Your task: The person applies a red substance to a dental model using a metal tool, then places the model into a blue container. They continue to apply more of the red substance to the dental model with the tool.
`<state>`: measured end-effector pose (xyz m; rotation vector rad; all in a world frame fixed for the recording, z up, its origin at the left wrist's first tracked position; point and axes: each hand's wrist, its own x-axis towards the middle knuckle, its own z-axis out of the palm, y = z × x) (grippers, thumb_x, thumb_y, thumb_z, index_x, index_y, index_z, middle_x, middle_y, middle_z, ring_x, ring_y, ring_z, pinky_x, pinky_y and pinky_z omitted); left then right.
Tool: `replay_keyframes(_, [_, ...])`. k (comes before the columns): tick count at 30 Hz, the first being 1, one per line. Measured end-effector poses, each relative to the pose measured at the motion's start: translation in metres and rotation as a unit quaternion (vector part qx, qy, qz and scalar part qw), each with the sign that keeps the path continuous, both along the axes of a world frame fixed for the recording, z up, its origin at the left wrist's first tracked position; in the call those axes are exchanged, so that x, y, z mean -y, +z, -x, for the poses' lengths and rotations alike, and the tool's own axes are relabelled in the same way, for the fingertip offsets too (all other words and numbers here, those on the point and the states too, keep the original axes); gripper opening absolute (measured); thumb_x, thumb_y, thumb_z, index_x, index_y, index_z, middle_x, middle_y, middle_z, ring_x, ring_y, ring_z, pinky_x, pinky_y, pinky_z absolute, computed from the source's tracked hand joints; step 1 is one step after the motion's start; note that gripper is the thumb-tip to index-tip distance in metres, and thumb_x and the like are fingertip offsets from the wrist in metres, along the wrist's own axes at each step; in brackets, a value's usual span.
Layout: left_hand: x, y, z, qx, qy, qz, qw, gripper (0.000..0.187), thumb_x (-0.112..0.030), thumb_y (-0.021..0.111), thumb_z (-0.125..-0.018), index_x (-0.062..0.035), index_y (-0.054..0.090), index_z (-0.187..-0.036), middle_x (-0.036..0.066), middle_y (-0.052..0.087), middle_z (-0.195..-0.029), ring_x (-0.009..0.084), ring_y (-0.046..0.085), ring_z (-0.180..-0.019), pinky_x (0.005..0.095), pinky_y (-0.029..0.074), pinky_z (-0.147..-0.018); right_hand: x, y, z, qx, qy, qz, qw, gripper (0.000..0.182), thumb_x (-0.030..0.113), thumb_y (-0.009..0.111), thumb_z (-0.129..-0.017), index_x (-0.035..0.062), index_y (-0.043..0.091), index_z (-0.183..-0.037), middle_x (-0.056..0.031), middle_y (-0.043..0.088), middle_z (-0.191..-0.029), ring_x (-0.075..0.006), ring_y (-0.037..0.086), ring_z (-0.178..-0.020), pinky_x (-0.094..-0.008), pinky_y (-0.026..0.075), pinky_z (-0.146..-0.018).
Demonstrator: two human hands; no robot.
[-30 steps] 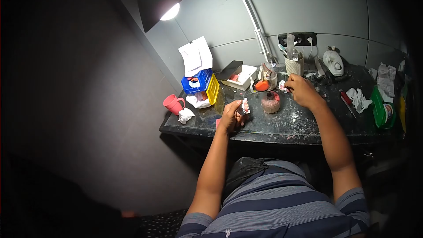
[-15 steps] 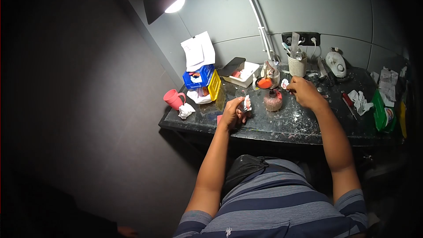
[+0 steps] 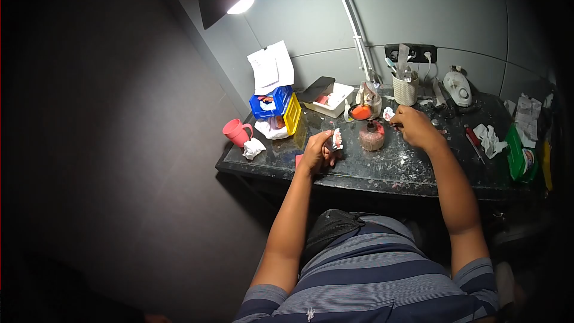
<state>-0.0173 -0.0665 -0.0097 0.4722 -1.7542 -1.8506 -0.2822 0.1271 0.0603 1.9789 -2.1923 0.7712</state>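
My left hand (image 3: 317, 151) is closed around a small dental model (image 3: 337, 139), white with pink along it, held upright above the front of the bench. My right hand (image 3: 414, 127) is pinched, fingertips down, beside a small white-and-pink piece (image 3: 388, 113); whether the fingers hold that piece or something thin is too small to tell. Between the hands stands a squat glass burner (image 3: 371, 137) with a dark top and pinkish contents. Just behind it is a round dish of orange-red material (image 3: 361, 112).
A desk lamp (image 3: 241, 3) shines from above left. Blue and yellow bins (image 3: 292, 115), a pink mug (image 3: 237, 133) and a white tub (image 3: 339, 99) stand left and back. A tool cup (image 3: 405, 91), crumpled tissue (image 3: 490, 142) and green pack (image 3: 519, 154) lie rightward. White crumbs dot the bench (image 3: 382, 173).
The whole view has shifted slightly. Both hands keep nearly the same pose, the left one still holding the dental model.
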Motion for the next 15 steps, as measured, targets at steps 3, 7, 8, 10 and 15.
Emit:
replay_keyframes(3, [0.001,-0.001,0.0,0.002,0.004,-0.001,1.0,0.057,-0.045,0.05,-0.1,0.0059,0.06,-0.123,0.017,0.069,-0.071,0.0163,0.057,-0.04,0.0242,0.037,-0.034,-0.001,0.0,0.0,-0.005,0.004,-0.002,1.0,0.025,0.0,0.07,-0.081,0.0067,0.074,-0.104,-0.0134,0.063,-0.102,-0.0326,0.066,-0.099,-0.0427,0.052,-0.086])
replay_keyframes(7, [0.0,0.0,0.0,-0.002,0.004,-0.004,1.0,0.058,-0.045,0.05,-0.1,0.0061,0.059,-0.125,0.017,0.069,-0.071,0.0166,0.057,-0.04,0.0242,0.037,-0.034,0.001,-0.002,0.0,0.002,0.003,-0.017,1.0,0.023,0.0,0.071,-0.08,0.0071,0.075,-0.102,-0.0133,0.063,-0.102,-0.0328,0.066,-0.098,-0.0426,0.052,-0.086])
replay_keyframes(8, [0.0,0.001,0.0,-0.005,0.003,-0.006,1.0,0.055,-0.045,0.05,-0.1,0.0055,0.06,-0.121,0.017,0.069,-0.071,0.0168,0.057,-0.04,0.0244,0.037,-0.034,0.002,-0.004,0.002,0.002,0.006,-0.017,1.0,0.022,0.0,0.071,-0.079,0.0075,0.075,-0.1,-0.0133,0.064,-0.101,-0.0331,0.066,-0.097,-0.0427,0.052,-0.085])
replay_keyframes(10, [-0.002,-0.002,0.001,-0.01,0.005,-0.009,1.0,0.053,-0.044,0.05,-0.1,0.005,0.061,-0.117,0.017,0.069,-0.071,0.017,0.057,-0.041,0.0246,0.038,-0.034,0.001,-0.009,0.004,-0.006,0.029,0.0,1.0,0.02,0.001,0.071,-0.077,0.0072,0.075,-0.096,-0.0139,0.064,-0.099,-0.0342,0.066,-0.094,-0.043,0.053,-0.082])
replay_keyframes(15, [0.013,-0.017,0.011,-0.017,0.022,0.004,1.0,0.041,-0.043,0.055,-0.099,-0.0031,0.065,-0.096,0.007,0.06,-0.066,0.0127,0.048,-0.038,0.0252,0.039,-0.035,0.009,-0.017,0.012,-0.023,0.064,-0.041,0.997,0.011,0.002,0.064,-0.067,0.0066,0.071,-0.075,-0.0198,0.067,-0.078,-0.0374,0.068,-0.078,-0.0443,0.052,-0.067])
